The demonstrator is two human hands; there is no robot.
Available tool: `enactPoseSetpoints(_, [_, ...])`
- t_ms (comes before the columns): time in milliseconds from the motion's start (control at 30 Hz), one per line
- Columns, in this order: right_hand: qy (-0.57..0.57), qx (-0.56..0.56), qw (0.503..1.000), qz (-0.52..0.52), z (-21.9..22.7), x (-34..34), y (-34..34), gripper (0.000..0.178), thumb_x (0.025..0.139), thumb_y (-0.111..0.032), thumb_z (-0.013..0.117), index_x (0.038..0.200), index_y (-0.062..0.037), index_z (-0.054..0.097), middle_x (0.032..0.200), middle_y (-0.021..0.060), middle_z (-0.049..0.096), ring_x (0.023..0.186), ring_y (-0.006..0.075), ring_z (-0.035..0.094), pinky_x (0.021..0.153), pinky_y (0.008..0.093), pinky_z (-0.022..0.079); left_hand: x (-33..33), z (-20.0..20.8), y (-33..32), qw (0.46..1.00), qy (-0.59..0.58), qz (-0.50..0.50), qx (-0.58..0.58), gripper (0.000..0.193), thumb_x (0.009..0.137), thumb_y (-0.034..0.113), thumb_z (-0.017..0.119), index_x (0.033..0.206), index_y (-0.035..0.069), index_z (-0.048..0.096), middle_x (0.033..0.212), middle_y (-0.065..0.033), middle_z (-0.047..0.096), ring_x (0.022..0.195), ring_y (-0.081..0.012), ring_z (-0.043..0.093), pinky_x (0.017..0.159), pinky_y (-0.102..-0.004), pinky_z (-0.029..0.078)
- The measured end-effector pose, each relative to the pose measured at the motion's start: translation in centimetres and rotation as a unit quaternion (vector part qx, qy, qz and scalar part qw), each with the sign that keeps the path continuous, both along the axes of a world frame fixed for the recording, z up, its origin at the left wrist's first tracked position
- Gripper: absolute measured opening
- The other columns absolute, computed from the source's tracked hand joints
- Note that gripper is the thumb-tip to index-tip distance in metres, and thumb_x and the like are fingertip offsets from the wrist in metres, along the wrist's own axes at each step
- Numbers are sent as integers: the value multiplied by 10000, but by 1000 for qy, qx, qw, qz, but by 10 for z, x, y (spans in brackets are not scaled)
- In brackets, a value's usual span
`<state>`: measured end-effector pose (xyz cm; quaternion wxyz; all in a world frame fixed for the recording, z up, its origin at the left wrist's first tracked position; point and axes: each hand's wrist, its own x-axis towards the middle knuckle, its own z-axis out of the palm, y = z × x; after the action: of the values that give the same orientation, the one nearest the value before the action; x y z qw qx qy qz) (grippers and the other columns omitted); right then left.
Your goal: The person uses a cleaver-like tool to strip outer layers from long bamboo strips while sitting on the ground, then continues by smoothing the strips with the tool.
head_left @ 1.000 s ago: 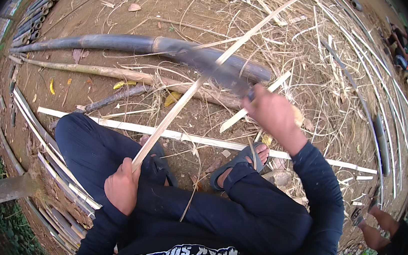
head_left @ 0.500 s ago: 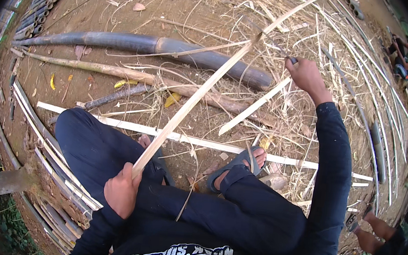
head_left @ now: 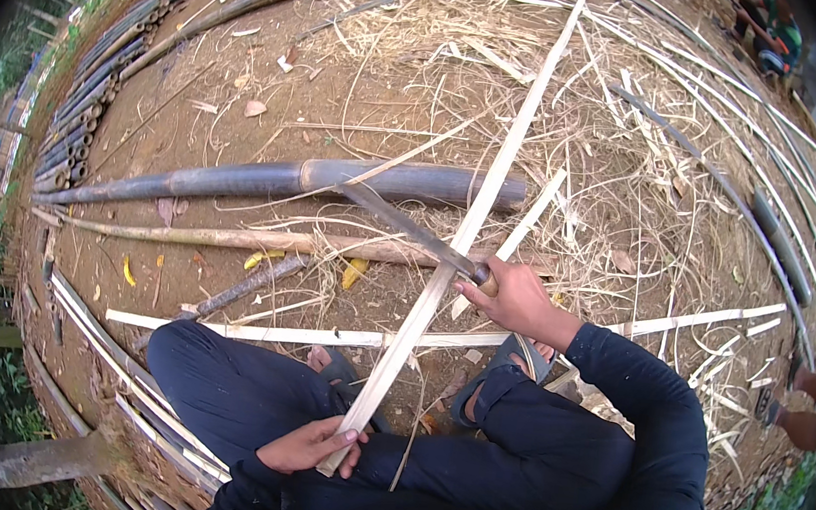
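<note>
A long pale bamboo strip [head_left: 498, 175] slants away from my lap toward the far edge. My left hand [head_left: 316, 444] grips its near end, thumb on top, just above my thigh. In my right hand [head_left: 520, 303] is the wooden handle of a machete [head_left: 402, 222]. Its blade points up and left, crossing the strip a little beyond my knees. My right fingers are close beside the strip; whether they touch it I cannot tell. Under the blade tip lies a thick dark bamboo pole [head_left: 256, 177]. A shorter pale strip [head_left: 539, 210] rests to the right.
Curly shavings [head_left: 625, 209] litter the brown soil ahead. A pale strip [head_left: 248, 331] runs crosswise by my sandaled feet. Dark bamboo poles [head_left: 91, 123] are stacked at far left, with more strips [head_left: 133, 375] at near left. Other people [head_left: 770, 39] are at the right and far edges.
My right hand has come nearer and left with the machete, whose blade moved from the strip's far part to its middle. My left hand has turned on the near end. The view has shifted.
</note>
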<state>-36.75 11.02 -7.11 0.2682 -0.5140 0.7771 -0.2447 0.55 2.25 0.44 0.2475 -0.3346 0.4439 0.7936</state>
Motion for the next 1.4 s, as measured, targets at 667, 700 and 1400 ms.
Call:
enactPoseSetpoints(667, [-575, -86, 736, -348, 10, 26, -15, 156, 826, 51, 687, 918, 19, 565, 692, 80, 602, 546, 153, 580, 488, 309, 509, -79, -25, 9, 939, -10, 246, 241, 1055, 853, 870, 99, 1042, -56, 568, 842, -162, 582, 673, -303, 616, 587, -451, 546])
enactPoseSetpoints(700, [-579, -78, 736, -342, 3, 24, -15, 160, 828, 45, 692, 921, 17, 566, 692, 79, 603, 543, 154, 579, 488, 307, 511, -88, -27, 10, 928, -5, 262, 265, 1010, 869, 860, 128, 1030, -43, 552, 795, -143, 561, 591, -280, 595, 496, -429, 536])
enactPoseSetpoints(1400, [182, -190, 948, 181, 30, 28, 36, 378, 817, -372, 742, 950, -73, 553, 741, 95, 646, 663, 254, 677, 600, 407, 532, -94, 5, 3, 685, -30, -115, -719, 354, 998, 302, 560, 944, -46, 521, 818, -314, 628, 767, -466, 642, 691, -516, 532])
